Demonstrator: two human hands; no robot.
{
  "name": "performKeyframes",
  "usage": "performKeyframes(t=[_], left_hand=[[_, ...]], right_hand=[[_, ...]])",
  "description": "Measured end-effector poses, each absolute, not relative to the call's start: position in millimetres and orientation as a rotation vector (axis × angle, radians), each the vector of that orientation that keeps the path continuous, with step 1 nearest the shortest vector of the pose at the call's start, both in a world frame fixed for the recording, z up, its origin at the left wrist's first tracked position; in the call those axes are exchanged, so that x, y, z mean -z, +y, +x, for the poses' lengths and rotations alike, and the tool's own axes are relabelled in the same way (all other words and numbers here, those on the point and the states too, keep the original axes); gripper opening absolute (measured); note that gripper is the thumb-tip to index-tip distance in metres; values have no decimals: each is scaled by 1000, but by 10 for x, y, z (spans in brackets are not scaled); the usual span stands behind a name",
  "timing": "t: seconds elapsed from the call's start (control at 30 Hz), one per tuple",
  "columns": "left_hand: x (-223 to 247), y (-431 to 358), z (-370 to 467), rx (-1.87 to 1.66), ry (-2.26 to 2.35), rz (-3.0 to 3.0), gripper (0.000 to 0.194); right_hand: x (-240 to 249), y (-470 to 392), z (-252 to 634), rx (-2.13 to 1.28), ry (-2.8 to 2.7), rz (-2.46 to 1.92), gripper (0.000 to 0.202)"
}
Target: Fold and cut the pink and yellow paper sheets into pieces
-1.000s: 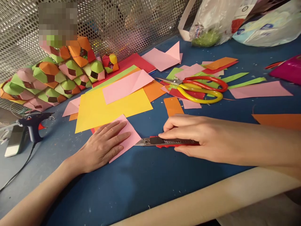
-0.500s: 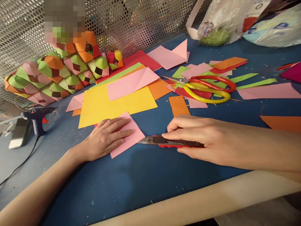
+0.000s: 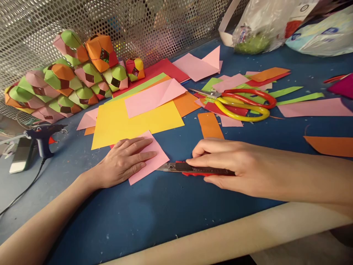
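Observation:
My left hand [image 3: 128,160] lies flat with its fingers spread, pressing a pink piece of paper [image 3: 156,162] onto the blue table [image 3: 132,221]. A red and black utility knife [image 3: 182,168] is held in my right hand [image 3: 226,162], its fingers closed round the body. The knife points left, and its blade meets the lower right edge of the pink paper; the tip is tucked under that edge. Just behind the left hand lies a yellow sheet [image 3: 110,125], with another pink sheet [image 3: 154,97] on top.
Scissors [image 3: 242,105] with red and yellow handles lie on paper scraps [image 3: 270,75]. A glue gun [image 3: 44,138] stands at left, beside a phone [image 3: 22,156]. Folded paper balls [image 3: 63,79] are stacked by the perforated metal panel [image 3: 165,22]. Plastic bags [image 3: 259,29] sit at back right.
My right hand has moved slightly left with the utility knife, so the blade reaches a little further under the pink paper. My left hand stays in place.

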State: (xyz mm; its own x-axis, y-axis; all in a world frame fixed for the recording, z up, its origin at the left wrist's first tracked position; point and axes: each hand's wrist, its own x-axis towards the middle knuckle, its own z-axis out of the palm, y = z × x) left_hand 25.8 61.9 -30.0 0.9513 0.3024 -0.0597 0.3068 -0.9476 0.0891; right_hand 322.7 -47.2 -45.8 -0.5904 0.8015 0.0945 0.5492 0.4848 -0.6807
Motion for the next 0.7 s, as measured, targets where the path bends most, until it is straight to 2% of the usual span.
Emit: performKeyframes(t=[0.7], left_hand=[[319, 617, 262, 37, 449, 3047, 40]], right_hand=[[497, -480, 3135, -815, -2371, -1022, 27]])
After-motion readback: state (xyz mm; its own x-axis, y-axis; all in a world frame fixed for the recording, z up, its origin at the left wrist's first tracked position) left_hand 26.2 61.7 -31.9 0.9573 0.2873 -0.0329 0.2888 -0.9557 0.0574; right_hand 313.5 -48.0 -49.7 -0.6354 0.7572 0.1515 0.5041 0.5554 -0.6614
